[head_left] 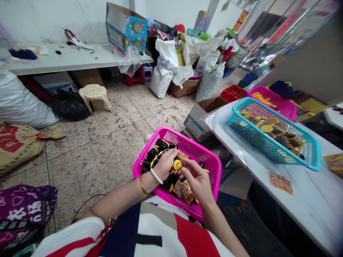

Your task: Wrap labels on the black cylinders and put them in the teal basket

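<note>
A small yellow round-topped piece (177, 164) sits between my two hands, over a pink basket (217, 167) on my lap. My left hand (166, 165), with a white bead bracelet at the wrist, is closed on this piece. The fingertips of my right hand (197, 179) are pinched together at its lower right side; what they grip is too small to make out. Below the hands, the basket holds several black pieces with yellow bands (152, 154) and small printed cards (184, 187) in yellow and other colours.
On the white table (308, 189) at right stand a turquoise basket (316, 151) of yellow items and a pink tray (293, 113); printed cards (280, 182) lie nearby. An open carton (195, 128) stands beyond my basket. A cream stool (93, 91) and sacks (18, 98) are at left.
</note>
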`<act>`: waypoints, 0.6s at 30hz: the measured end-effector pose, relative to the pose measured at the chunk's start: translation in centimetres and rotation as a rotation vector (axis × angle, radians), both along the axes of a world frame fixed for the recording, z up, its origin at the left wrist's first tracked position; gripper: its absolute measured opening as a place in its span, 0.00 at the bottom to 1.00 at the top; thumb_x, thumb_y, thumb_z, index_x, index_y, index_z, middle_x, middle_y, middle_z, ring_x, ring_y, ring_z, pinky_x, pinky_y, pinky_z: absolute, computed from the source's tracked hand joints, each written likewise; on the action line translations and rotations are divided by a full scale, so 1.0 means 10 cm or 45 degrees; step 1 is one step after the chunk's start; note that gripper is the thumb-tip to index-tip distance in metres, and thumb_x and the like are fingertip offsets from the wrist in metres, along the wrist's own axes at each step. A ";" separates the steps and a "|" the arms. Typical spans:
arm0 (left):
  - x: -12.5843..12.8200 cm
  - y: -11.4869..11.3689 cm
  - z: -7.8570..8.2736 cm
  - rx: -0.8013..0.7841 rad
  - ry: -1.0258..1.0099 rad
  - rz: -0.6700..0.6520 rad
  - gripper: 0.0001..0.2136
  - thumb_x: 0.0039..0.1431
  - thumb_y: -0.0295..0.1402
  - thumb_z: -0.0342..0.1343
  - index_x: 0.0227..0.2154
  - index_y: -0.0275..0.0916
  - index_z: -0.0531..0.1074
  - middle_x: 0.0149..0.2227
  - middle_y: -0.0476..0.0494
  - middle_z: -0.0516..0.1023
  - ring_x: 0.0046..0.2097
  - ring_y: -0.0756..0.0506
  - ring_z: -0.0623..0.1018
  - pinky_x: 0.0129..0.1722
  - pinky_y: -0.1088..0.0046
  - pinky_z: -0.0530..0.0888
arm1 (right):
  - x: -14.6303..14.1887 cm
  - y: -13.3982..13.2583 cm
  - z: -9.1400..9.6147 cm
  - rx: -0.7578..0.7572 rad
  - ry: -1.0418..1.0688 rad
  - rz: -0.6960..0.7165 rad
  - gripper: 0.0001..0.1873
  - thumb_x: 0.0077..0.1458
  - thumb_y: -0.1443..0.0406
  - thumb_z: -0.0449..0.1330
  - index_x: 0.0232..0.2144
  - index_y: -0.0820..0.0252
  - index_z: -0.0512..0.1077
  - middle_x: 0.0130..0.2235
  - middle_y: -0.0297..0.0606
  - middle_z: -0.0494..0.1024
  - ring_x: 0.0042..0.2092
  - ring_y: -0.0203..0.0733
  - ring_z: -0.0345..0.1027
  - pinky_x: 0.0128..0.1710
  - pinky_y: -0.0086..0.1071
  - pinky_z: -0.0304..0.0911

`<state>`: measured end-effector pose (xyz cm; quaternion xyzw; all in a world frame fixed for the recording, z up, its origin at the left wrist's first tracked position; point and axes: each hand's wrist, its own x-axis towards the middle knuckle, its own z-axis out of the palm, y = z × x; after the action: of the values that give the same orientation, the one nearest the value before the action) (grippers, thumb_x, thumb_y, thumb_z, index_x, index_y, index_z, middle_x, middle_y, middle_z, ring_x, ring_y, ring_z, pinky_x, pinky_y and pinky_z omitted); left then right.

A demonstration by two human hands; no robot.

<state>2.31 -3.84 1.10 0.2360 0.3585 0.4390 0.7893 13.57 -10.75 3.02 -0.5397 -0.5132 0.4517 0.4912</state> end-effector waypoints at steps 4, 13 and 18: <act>0.00 0.02 -0.02 0.009 -0.047 0.037 0.11 0.52 0.39 0.60 0.26 0.37 0.66 0.26 0.51 0.70 0.27 0.53 0.69 0.27 0.77 0.66 | -0.05 -0.04 -0.02 0.274 -0.392 -0.088 0.16 0.55 0.64 0.61 0.47 0.49 0.75 0.42 0.41 0.73 0.38 0.43 0.70 0.38 0.37 0.68; 0.00 0.02 -0.01 0.101 0.104 0.248 0.11 0.57 0.39 0.55 0.26 0.37 0.66 0.25 0.52 0.68 0.27 0.53 0.67 0.28 0.77 0.64 | -0.13 -0.03 -0.06 0.141 -0.093 -0.157 0.04 0.53 0.62 0.63 0.30 0.56 0.75 0.37 0.39 0.75 0.40 0.44 0.71 0.40 0.38 0.69; -0.05 0.01 -0.05 0.465 0.439 0.223 0.12 0.59 0.39 0.54 0.24 0.38 0.67 0.23 0.53 0.66 0.27 0.53 0.65 0.28 0.78 0.62 | -0.21 0.09 -0.28 -0.511 0.874 -0.157 0.12 0.50 0.58 0.65 0.34 0.58 0.73 0.31 0.34 0.75 0.30 0.36 0.71 0.30 0.30 0.72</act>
<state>1.85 -3.78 0.55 0.4140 0.4216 0.5163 0.6199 11.47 -9.84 0.19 -0.4726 -0.1875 0.6666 0.5450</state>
